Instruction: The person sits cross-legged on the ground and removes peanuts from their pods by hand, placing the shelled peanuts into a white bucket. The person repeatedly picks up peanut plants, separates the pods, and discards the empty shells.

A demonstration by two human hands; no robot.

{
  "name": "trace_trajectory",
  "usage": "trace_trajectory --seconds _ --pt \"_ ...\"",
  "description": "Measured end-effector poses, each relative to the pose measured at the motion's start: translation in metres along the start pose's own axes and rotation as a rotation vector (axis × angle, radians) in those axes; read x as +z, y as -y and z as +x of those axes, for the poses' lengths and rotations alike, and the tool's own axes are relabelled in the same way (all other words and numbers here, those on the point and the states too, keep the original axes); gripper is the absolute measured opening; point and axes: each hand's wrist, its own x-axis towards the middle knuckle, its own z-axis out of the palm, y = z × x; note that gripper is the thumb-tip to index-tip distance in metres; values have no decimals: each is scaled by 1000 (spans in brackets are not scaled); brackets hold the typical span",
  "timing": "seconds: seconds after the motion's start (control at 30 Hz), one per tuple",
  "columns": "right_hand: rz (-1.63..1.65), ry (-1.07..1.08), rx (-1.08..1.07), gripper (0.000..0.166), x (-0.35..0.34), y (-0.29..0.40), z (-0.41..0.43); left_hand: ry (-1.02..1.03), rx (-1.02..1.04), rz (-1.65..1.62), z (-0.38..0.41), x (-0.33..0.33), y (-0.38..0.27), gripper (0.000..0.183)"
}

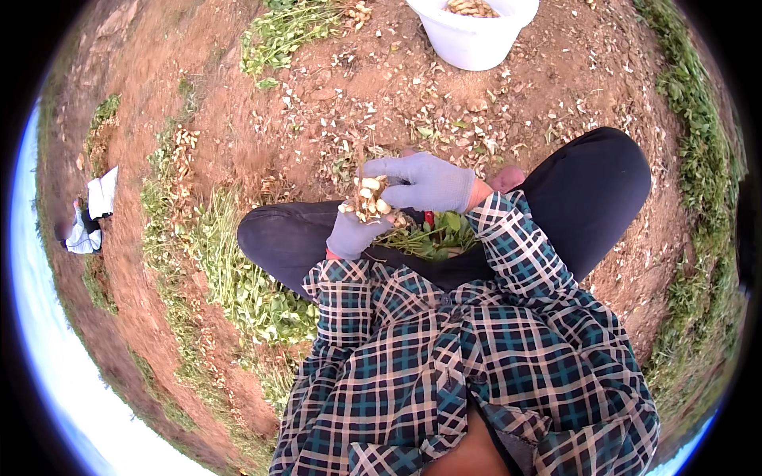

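A cluster of pale peanuts on thin brown roots (372,196) is between my two gloved hands, above my crossed legs. My left hand (353,234), in a light grey-purple glove, grips it from below, its fingers partly hidden by the pods. Reaching in from the right, my right hand (425,180) wears a matching glove and has its fingers bent around the upper pods and roots. Green peanut stems and leaves (440,235) show in my lap below the hands. A small red item (429,219) lies among them, too covered to identify.
A white plastic tub (473,41) holding peanuts stands ahead on the soil. Pulled peanut plants (286,33) lie ahead left, with a longer row (250,291) beside my left leg. Green plants (696,137) line the right. Far left, a person (83,237) sits near a white sack (103,193).
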Motion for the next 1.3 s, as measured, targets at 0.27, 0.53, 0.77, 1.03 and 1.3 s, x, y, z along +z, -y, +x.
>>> trace_trajectory --seconds 0.27,0.53,0.77,1.03,1.3 --pt "51 259 182 52 -11 22 -14 337 -31 61 -4 7 -20 37" --pt "-75 -272 221 29 20 -14 0 -244 69 187 1 35 3 30" --pt "0 -776 529 39 -17 -66 11 -624 -104 177 8 30 34 27" --pt "848 -395 317 23 5 -43 3 -647 -117 23 15 23 31 24" --pt "-385 -332 17 38 21 -29 10 -506 44 195 15 36 12 34"
